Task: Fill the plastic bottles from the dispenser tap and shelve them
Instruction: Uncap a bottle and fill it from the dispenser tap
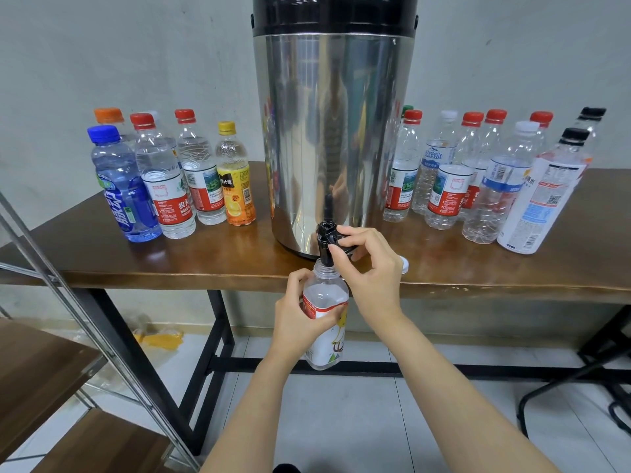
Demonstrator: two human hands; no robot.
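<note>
Brown wooden table on a black metal frame, set against a pale grey wall; light floor tiles below. The steel dispenser stands mid-table near the front edge, and its black tap overhangs that edge. Capped bottles stand upright on both sides: a left group toward the left end, a larger right group toward the right end. A white cap lies at the front edge just right of the tap. A shelf unit with wooden boards stands off the table's front left corner.

Hidden or unclear: the dispenser top and most of the shelf unit are cut off. Your right hand covers part of the white cap. The water level in the bottle is hard to read. A yellow object on the floor under the table is too blurred to identify.

The uncapped bottle hangs off the table, just below the front edge and directly under the tap. Its long axis is near vertical: mouth up at the spout, base toward the floor.

Your left hand wraps fingers and thumb round the bottle's label band. Your right hand's fingers curl on the tap lever, thumb and forefinger pinching it.
</note>
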